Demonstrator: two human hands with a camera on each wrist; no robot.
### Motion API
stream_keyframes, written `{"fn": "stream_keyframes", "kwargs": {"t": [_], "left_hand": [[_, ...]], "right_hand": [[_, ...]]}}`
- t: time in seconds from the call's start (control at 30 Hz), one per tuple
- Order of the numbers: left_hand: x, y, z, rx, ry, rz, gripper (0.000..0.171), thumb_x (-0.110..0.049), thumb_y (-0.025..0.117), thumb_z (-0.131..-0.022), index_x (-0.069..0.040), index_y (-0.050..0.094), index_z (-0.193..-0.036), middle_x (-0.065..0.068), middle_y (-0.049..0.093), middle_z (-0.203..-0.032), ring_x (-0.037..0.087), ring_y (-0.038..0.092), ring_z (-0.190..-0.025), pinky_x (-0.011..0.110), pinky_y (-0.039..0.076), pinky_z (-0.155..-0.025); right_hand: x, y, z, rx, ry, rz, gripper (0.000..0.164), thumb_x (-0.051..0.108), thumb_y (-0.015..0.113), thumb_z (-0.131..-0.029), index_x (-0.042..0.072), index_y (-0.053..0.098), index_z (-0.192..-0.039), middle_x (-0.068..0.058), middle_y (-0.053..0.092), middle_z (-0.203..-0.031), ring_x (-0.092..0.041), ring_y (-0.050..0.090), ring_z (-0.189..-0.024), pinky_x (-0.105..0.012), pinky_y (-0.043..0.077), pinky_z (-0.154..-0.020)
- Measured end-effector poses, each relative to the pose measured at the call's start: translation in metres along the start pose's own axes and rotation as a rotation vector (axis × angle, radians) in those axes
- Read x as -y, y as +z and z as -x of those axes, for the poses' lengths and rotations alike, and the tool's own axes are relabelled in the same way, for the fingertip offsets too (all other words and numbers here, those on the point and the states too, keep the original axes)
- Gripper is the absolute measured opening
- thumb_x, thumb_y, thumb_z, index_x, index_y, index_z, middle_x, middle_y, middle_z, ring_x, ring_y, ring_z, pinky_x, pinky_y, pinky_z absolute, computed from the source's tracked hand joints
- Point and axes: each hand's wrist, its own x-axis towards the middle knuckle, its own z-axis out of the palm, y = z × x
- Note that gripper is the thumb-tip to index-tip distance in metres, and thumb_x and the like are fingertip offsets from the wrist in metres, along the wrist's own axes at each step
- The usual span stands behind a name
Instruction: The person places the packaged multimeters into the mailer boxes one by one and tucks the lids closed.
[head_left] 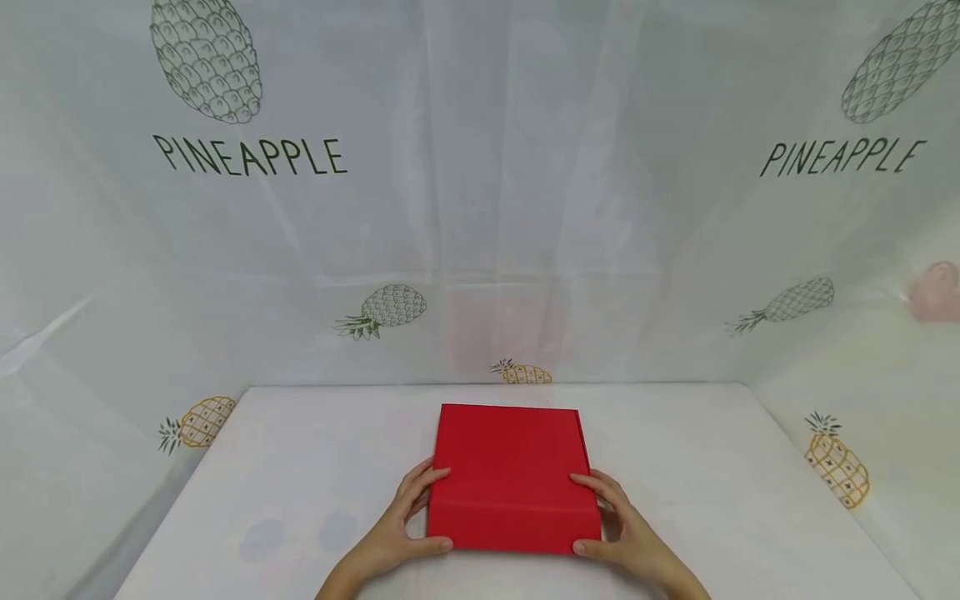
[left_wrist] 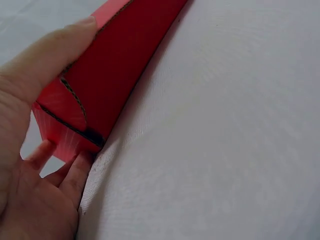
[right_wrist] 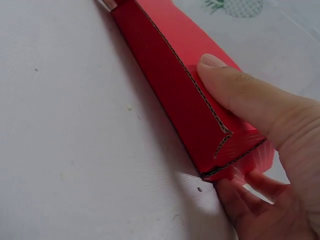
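A flat red cardboard box (head_left: 510, 467) lies on the white table, its lid down. My left hand (head_left: 397, 529) grips the box's left side, thumb at the near corner and fingers along the side edge. On the opposite side my right hand (head_left: 626, 529) holds the box the same way. In the left wrist view the left thumb (left_wrist: 55, 55) lies over the box's cut edge, with fingers against its side wall. The right wrist view shows the right thumb (right_wrist: 235, 90) on the red top and the other fingers low at the corner. The inside of the box is hidden.
The white table (head_left: 300, 467) spreads around the box on all sides. Behind and beside it hangs a pale curtain (head_left: 480, 208) printed with pineapples and lettering. The curtain meets the table at its back edge.
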Motion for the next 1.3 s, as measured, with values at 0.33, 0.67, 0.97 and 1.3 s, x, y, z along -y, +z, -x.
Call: {"fn": "stream_keyframes", "kwargs": {"t": [0.33, 0.67, 0.97, 1.3], "left_hand": [[0.002, 0.004, -0.001, -0.063, -0.001, -0.039, 0.082, -0.019, 0.084, -0.077, -0.032, 0.041, -0.145, -0.001, 0.013, -0.16, 0.005, 0.026, -0.138, 0.018, 0.032, -0.11], [0.003, 0.011, -0.003, -0.18, 0.049, -0.097, 0.075, -0.024, 0.087, -0.073, -0.031, 0.05, -0.138, 0.0, 0.025, -0.157, 0.017, 0.034, -0.135, 0.024, 0.043, -0.104], [-0.001, 0.018, -0.008, -0.332, 0.063, -0.121, 0.065, -0.019, 0.09, -0.067, -0.026, 0.063, -0.126, 0.007, 0.043, -0.149, 0.03, 0.049, -0.127, 0.02, 0.052, -0.089], [-0.005, 0.021, -0.012, -0.411, 0.008, -0.071, 0.059, -0.008, 0.089, -0.066, -0.021, 0.069, -0.12, 0.012, 0.048, -0.144, 0.039, 0.055, -0.122, 0.03, 0.055, -0.086]], "right_hand": [[-0.009, 0.003, -0.002, -0.031, -0.08, 0.065, 0.084, 0.013, 0.085, -0.074, 0.02, 0.042, -0.146, -0.014, 0.017, -0.153, -0.013, 0.046, -0.118, -0.025, 0.046, -0.094], [-0.014, 0.012, -0.005, -0.106, -0.173, 0.048, 0.082, 0.013, 0.087, -0.07, 0.017, 0.047, -0.141, -0.022, 0.009, -0.161, 0.011, 0.032, -0.127, -0.021, 0.049, -0.091], [-0.011, 0.019, -0.007, -0.276, -0.228, 0.093, 0.069, 0.006, 0.089, -0.064, 0.012, 0.061, -0.128, -0.029, 0.038, -0.147, 0.012, 0.041, -0.118, -0.022, 0.054, -0.084], [-0.006, 0.027, -0.011, -0.422, -0.173, 0.11, 0.062, -0.002, 0.089, -0.059, 0.013, 0.069, -0.116, -0.022, 0.053, -0.137, 0.009, 0.044, -0.11, -0.021, 0.054, -0.079]]}}
